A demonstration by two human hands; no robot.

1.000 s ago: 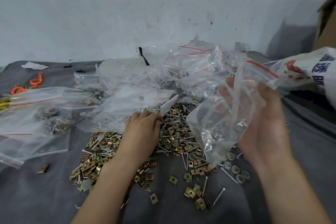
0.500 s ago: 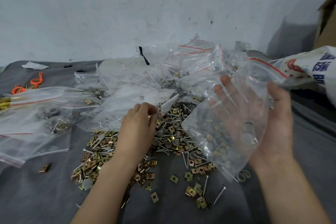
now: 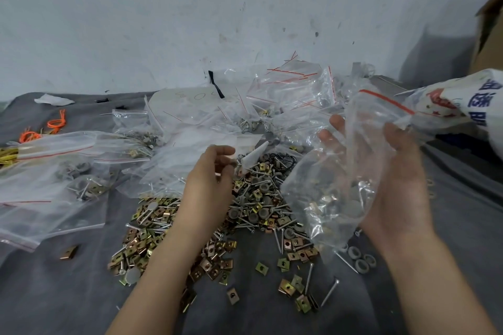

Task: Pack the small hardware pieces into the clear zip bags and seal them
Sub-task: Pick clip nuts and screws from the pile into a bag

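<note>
One zip bag (image 3: 326,198) (sack (image 3: 468,106) lettering unreadable)

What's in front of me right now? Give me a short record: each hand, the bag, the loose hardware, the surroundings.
left hand: above the hardware pile, fingers curled toward the thumb; contents unclear
right hand: palm up, holding the clear zip bag between thumb and fingers
clear zip bag: upright, red strip on top, some pieces at the bottom
hardware pile: square clips, screws and grey washers, loose on the grey cloth
surroundings: more zip bags to the left and behind; printed sack at far right
</note>
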